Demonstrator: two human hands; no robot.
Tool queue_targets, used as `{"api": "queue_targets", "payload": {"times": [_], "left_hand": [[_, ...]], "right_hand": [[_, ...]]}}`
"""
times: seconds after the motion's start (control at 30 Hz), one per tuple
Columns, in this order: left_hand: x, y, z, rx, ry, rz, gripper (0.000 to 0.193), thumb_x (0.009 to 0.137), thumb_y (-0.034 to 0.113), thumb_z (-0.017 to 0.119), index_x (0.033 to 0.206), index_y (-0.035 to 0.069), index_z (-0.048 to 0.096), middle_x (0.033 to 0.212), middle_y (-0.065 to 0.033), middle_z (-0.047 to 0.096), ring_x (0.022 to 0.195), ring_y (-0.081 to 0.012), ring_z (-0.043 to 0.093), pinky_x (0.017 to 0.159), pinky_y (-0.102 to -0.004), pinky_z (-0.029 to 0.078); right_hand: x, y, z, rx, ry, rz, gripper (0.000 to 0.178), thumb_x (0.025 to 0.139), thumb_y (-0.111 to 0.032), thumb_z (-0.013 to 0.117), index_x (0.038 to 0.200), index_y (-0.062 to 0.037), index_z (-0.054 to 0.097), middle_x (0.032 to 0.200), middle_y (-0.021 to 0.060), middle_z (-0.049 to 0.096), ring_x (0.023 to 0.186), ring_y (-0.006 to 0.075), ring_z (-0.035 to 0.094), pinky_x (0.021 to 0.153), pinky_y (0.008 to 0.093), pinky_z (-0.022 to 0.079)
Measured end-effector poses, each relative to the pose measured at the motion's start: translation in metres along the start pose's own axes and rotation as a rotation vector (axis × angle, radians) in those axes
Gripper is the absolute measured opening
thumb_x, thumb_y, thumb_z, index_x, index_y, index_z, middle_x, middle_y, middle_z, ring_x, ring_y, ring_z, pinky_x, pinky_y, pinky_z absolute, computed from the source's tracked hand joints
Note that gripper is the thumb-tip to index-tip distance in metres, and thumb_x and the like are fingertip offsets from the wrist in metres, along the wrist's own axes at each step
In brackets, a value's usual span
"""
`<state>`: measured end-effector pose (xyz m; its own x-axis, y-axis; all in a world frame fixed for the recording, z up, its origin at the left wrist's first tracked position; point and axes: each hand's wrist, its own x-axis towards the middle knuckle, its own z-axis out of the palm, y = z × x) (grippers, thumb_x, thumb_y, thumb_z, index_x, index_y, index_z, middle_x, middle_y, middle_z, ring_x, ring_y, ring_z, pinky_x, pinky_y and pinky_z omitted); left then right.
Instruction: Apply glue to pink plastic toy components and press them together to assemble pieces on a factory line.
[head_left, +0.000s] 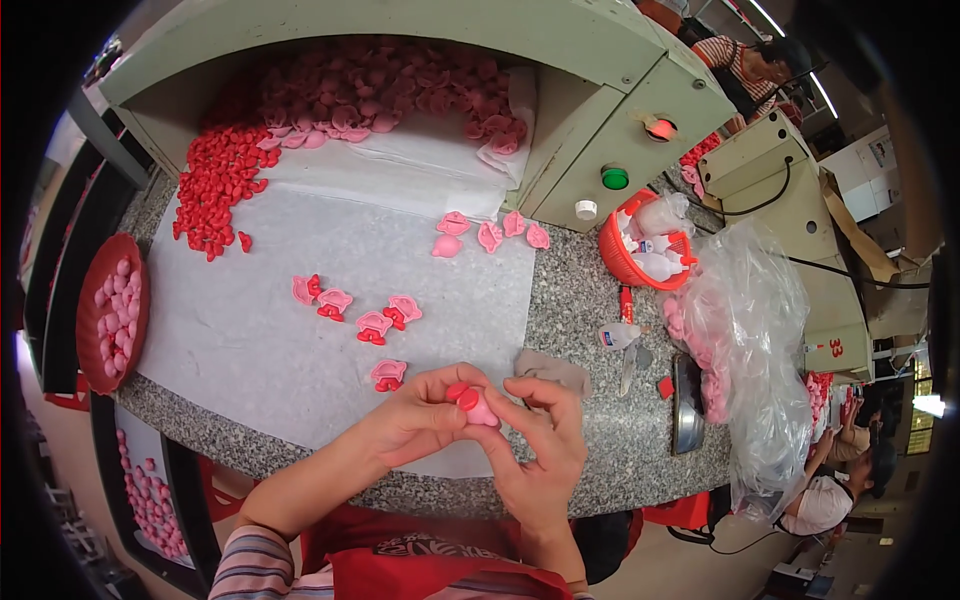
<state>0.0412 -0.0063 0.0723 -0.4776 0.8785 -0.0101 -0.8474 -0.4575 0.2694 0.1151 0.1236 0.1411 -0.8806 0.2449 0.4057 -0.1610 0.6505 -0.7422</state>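
Between my two hands, over the near edge of the white paper sheet (230, 330), is a small pink-and-red moulded piece (477, 406). My left hand (425, 420) is closed on its red side with thumb and fingers. My right hand (535, 445) pinches its pink side. Just beyond my left hand lies a hollow pink shell with a red part (388, 375). Several similar joined pieces (373, 327) are spread farther off on the sheet. Loose pink shells (490, 236) and one rounded pink piece (447, 246) sit near the sheet's far right side.
Red pieces (215, 190) and pink shells (380, 85) are heaped under a pale green machine hood (400, 20). A red tray (85, 330) of pink pieces stands left. Rightward are an orange basket (620, 255) of bottles, a glue bottle (618, 336), a phone (687, 405) and a plastic bag (755, 330).
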Motion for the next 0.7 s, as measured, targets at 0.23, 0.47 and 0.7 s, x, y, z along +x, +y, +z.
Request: {"api": "queue_targets", "payload": {"times": [0.23, 0.47, 0.7], "left_hand": [[-0.002, 0.015, 0.023, 0.48, -0.042, 0.177, 0.033, 0.07, -0.004, 0.068, 0.101, 0.002, 0.057, 0.104, -0.0169, 0.056, 0.094, -0.0255, 0.058, 0.08, -0.0355, 0.049], [-0.005, 0.018, 0.026, 0.714, -0.118, 0.29, 0.03, 0.072, -0.011, 0.063, 0.101, -0.003, 0.058, 0.107, -0.0171, 0.054, 0.096, -0.0213, 0.056, 0.075, -0.0314, 0.054], [-0.005, 0.017, 0.032, 0.826, -0.037, 0.342, 0.028, 0.065, -0.009, 0.07, 0.091, -0.002, 0.064, 0.096, -0.0179, 0.058, 0.082, -0.0204, 0.059, 0.064, -0.0279, 0.054]], "right_hand": [[-0.006, 0.008, -0.005, 0.357, -0.017, 0.062, 0.027, 0.059, 0.006, 0.075, 0.079, -0.0018, 0.059, 0.096, 0.0116, 0.057, 0.087, 0.0187, 0.057, 0.075, 0.0284, 0.046], [-0.006, 0.007, -0.008, 0.358, -0.026, 0.056, 0.022, 0.059, 0.006, 0.074, 0.074, -0.0016, 0.059, 0.094, 0.0124, 0.059, 0.085, 0.0195, 0.058, 0.073, 0.0286, 0.048], [-0.005, 0.006, -0.009, 0.298, -0.005, -0.045, 0.02, 0.059, 0.003, 0.074, 0.072, -0.0023, 0.06, 0.089, 0.0115, 0.063, 0.082, 0.0228, 0.06, 0.074, 0.0319, 0.047]]}}
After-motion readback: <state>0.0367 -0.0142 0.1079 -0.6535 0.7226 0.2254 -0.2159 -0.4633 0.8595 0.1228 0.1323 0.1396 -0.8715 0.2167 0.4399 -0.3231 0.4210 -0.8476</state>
